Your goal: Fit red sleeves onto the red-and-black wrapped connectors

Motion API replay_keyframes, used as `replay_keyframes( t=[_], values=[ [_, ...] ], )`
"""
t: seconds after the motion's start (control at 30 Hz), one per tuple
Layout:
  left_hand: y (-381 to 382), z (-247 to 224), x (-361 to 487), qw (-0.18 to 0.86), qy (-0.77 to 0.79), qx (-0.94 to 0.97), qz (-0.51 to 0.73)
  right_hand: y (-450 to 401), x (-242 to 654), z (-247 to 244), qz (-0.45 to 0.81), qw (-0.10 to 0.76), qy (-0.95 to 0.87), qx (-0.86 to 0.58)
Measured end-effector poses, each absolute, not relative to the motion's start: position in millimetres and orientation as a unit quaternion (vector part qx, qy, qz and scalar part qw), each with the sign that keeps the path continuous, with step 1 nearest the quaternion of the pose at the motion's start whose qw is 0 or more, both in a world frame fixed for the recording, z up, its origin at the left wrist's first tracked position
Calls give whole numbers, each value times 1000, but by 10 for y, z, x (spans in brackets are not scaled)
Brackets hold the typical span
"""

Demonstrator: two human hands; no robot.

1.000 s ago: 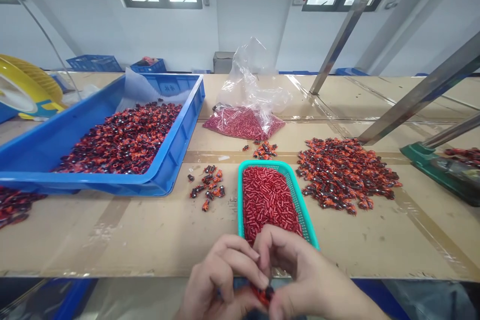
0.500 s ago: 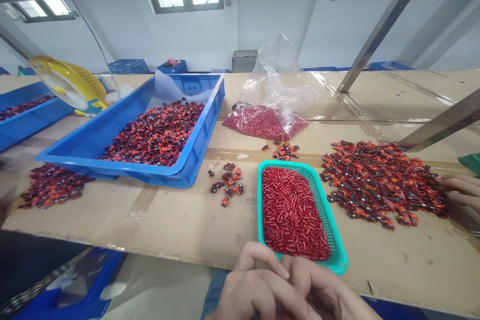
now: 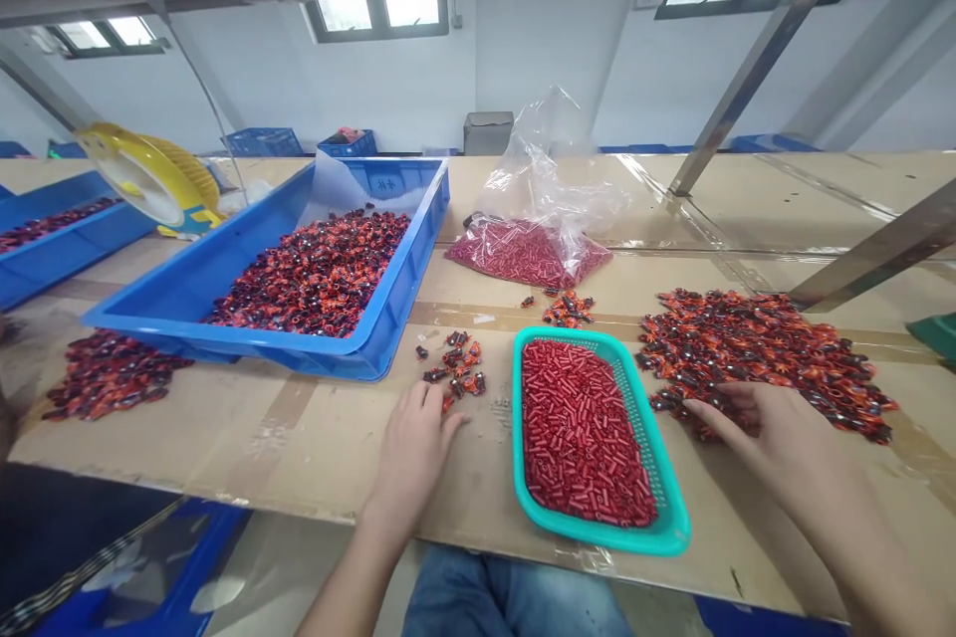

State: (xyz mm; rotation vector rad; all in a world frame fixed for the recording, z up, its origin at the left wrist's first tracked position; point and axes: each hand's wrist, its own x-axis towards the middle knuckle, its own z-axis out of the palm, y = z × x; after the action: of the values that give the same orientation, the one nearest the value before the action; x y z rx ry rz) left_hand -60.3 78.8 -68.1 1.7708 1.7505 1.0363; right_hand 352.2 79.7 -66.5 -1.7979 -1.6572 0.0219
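My left hand (image 3: 415, 448) is at the small group of orange and black pieces (image 3: 463, 358) left of the basket, thumb apart from the fingers; whether it touches a piece is unclear. Over the near left edge of the large orange and black heap (image 3: 762, 348) is my right hand (image 3: 777, 428), its thumb and fingers apart and nothing visible between them. Between the hands stands a green basket (image 3: 676, 518) filled with short red tubes (image 3: 583, 428). A few more orange and black pieces (image 3: 569, 309) lie behind it.
A big blue tray (image 3: 358, 353) of similar pieces stands left, with another heap (image 3: 112, 373) beside it. Behind the basket sits a clear bag of red tubes (image 3: 523, 249). A yellow fan (image 3: 160, 179) and metal posts (image 3: 747, 80) rise from the table (image 3: 299, 458).
My hands, which were together at the basket's near edge, have parted: the left to the small group, the right to the large heap. Another person's hand at the right edge is gone from view.
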Motion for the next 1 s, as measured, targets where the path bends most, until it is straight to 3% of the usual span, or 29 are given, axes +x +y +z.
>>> replay_keyframes(
  t=[0.13,0.33,0.57,1.0],
  values=[
    [746,-587,-605,310,600,615,407,690,3259,-619,-4,322,-664,-675],
    [532,-343,-483,478,520,527,472,506,2518,-528,-13,229,-854,-468],
    [362,-242,-360,682,383,326,532,631,2384,-556,-8,190,-859,-475],
    [235,-128,-281,704,342,371,500,543,2315,-362,35,268,-835,-480]
  ],
)
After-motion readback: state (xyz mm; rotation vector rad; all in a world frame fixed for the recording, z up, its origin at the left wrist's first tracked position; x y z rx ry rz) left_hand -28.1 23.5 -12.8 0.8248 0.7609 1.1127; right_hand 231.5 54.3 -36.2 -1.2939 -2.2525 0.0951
